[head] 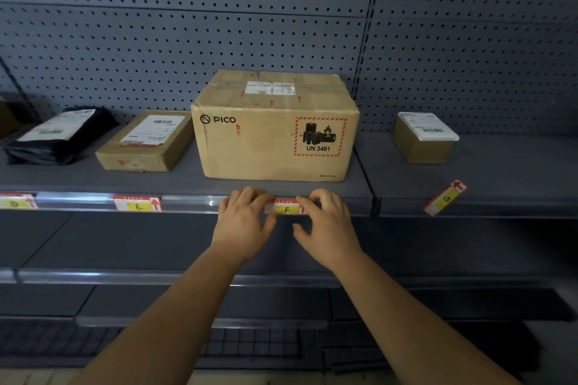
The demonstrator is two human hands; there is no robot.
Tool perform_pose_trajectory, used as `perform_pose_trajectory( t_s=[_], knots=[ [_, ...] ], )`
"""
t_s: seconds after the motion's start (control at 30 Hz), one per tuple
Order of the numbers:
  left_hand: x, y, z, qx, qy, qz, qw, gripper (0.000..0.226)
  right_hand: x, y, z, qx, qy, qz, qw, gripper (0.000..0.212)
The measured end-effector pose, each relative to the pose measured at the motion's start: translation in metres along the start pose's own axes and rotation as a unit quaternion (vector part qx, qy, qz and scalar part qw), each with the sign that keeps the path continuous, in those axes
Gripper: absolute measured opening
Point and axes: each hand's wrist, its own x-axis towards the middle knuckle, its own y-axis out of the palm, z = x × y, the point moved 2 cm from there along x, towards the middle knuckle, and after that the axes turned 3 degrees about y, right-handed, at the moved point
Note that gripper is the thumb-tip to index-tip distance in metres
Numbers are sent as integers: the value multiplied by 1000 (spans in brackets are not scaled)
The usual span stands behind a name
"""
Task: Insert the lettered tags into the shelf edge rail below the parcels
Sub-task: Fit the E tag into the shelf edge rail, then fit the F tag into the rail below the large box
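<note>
Both hands meet at the shelf edge rail (190, 201), directly below the big PICO box (275, 128) with its UN 3481 battery label. The F tag (286, 209) sits between them at the rail's face, its yellow letter patch showing in the gap. The left hand (242, 222) grips the tag's left end, fingers curled over the top of the rail and thumb underneath. The right hand (325, 225) pinches the right end with bent forefinger above and thumb below, hiding the tag's red arrow. Whether the tag is fully seated in the rail cannot be told. Further left along the same rail the E tag (137, 204) sits below a flat brown parcel (147, 141), and the D tag (15, 201) shows at the frame's edge below a black mailer bag (59, 134). On the next shelf section to the right, the G tag (445, 198) lies loose and tilted on the shelf's front edge, in front of a small brown box (422, 137)
</note>
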Motion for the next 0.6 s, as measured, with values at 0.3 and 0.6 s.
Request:
perform_pose_trajectory(
  t_s=[0.3, 0.6],
  knots=[
    [4, -5, -14, -23, -1, 8, 1000, 41, -1, -22, -11, 43, -3, 60, 997, 57],
    [28, 36, -130, -161, 99, 59, 980, 33, -52, -134, -155, 48, 170, -35, 984, 45]
  ],
)
